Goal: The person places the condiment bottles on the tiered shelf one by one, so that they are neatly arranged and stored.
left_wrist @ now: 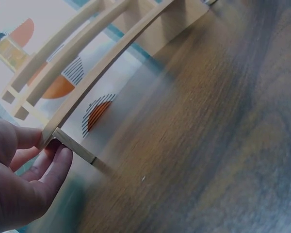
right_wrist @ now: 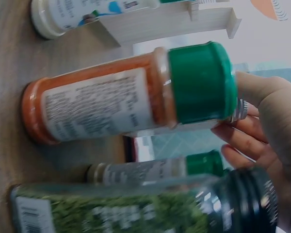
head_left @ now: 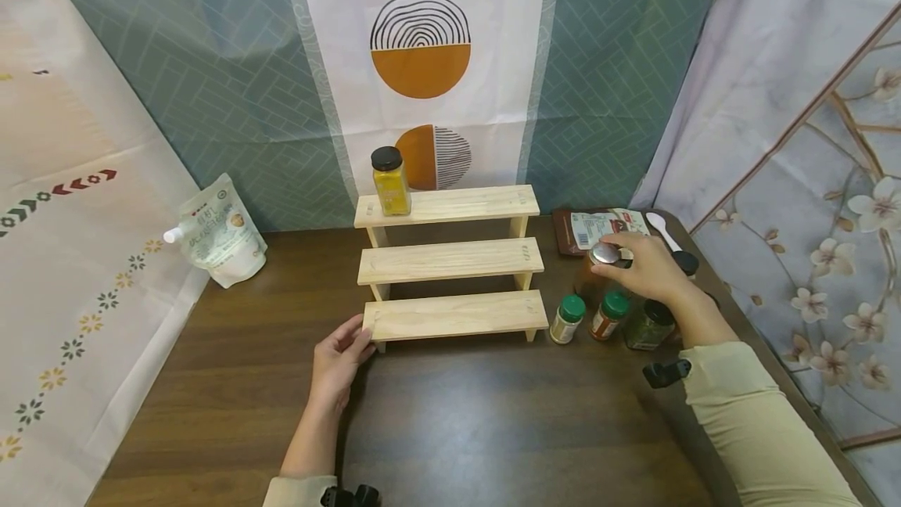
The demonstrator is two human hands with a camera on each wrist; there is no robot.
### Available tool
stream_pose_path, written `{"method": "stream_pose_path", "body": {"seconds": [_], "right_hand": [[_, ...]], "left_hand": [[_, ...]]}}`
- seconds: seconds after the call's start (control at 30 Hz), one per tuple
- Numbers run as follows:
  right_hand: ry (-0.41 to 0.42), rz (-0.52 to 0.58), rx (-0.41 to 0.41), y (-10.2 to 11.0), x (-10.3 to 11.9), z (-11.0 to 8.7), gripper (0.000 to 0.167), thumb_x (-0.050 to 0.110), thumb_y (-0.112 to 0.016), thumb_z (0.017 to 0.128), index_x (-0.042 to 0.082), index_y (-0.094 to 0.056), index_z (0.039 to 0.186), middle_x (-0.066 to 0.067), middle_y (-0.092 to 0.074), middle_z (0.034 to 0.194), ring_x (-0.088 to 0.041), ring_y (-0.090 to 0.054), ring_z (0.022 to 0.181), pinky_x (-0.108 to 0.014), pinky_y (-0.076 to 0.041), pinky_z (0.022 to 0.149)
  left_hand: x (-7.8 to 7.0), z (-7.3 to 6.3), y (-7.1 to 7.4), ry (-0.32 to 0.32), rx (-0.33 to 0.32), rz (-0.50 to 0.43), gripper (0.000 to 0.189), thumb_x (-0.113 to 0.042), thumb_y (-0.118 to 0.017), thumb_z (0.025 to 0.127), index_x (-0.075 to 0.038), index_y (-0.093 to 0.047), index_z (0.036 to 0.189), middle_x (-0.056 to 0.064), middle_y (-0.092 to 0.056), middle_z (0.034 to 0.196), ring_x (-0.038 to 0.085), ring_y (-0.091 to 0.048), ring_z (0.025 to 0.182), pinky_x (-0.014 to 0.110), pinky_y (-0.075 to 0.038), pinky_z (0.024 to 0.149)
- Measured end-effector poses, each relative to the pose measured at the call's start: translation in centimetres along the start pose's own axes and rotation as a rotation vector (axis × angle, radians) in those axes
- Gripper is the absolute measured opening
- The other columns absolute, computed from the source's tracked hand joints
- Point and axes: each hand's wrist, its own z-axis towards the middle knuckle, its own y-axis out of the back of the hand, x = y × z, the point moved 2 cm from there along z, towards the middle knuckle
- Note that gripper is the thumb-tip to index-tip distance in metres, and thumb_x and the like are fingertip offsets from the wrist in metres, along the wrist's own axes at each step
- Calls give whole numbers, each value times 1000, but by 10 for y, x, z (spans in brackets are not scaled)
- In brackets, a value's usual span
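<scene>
A three-step wooden rack (head_left: pixel 450 260) stands at the back of the table. My left hand (head_left: pixel 338 360) pinches the left end of its lowest step, thumb above and fingers beneath in the left wrist view. On the right, my right hand (head_left: pixel 651 266) grips a brownish jar by its silver lid (head_left: pixel 605 253), thumb and fingers at either side. Most of that jar is hidden in the right wrist view behind a green-capped spice jar with orange-red contents (right_wrist: pixel 102 99). A yellow spice jar with a black lid (head_left: pixel 391 181) sits on the top step's left end.
Near my right hand stand a white-labelled green-capped jar (head_left: pixel 566 319), a black-lidded jar of green herbs (right_wrist: pixel 116 208) and other jars. Behind lie a brown pouch (head_left: pixel 573 233) and a white spoon (head_left: pixel 663 230). A spouted pouch (head_left: pixel 220 237) stands at the back left.
</scene>
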Motion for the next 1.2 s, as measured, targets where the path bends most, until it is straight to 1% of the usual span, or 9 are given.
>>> {"method": "stream_pose_path", "body": {"seconds": [0.17,0.23,0.3,0.37,0.43,0.57,0.7,0.83,1.2], "right_hand": [[26,18,-60,5,5,8,49,16,-87,81,-9,-68,120,-28,-68,117,-50,-60,112,-66,-49,97],[33,27,-78,8,8,11,49,15,-86,82,-9,-68,121,-28,-68,117,-49,-61,111,-65,-50,95],[47,23,-97,11,11,14,49,15,-85,83,-8,-67,122,-26,-69,115,-45,-64,105,-62,-52,90],[63,19,-115,15,15,17,48,15,-84,83,-8,-67,122,-24,-70,110,-39,-65,92,-54,-55,78],[84,9,-136,20,19,21,47,15,-84,84,-7,-67,122,-21,-70,104,-31,-61,81,-46,-52,67],[115,8,-153,28,28,30,45,14,-83,84,-6,-68,121,-18,-69,97,-24,-55,71,-37,-45,58],[128,15,-136,34,36,40,48,18,-82,86,-8,-66,123,-23,-69,106,-31,-61,79,-44,-51,64],[111,35,-129,43,45,50,49,19,-81,88,-8,-65,125,-25,-67,112,-38,-64,94,-54,-54,76],[75,53,-150,64,72,78,48,22,-78,92,-6,-64,129,-22,-67,114,-38,-62,102,-55,-52,85]], "left_hand": [[1,1,-1,-12,-1,-3,41,-1,-63,99,8,-56,138,8,-65,103,6,-66,86,23,-60,83],[2,1,-1,-20,-5,-5,40,0,-63,99,9,-56,138,8,-65,102,7,-66,86,23,-61,82],[2,2,-2,-24,-10,-10,39,1,-63,99,10,-57,136,7,-65,101,7,-66,85,23,-61,81],[3,2,-2,-27,-10,-10,39,2,-63,99,10,-57,136,7,-65,100,8,-66,85,24,-61,81],[3,2,-2,-28,-12,-11,38,2,-63,99,9,-57,136,6,-65,100,8,-67,85,24,-61,81],[3,3,-1,-23,-17,-4,37,2,-62,99,8,-58,136,4,-65,99,7,-67,85,25,-61,81],[4,3,0,-23,-20,-6,38,2,-62,99,9,-57,136,4,-64,98,7,-67,84,25,-62,81],[4,2,0,-26,-23,-15,38,2,-63,98,10,-57,135,3,-65,97,7,-67,84,26,-62,81],[2,1,-2,-24,-18,-10,39,1,-64,99,10,-57,136,6,-66,98,6,-67,83,24,-61,81]]}}
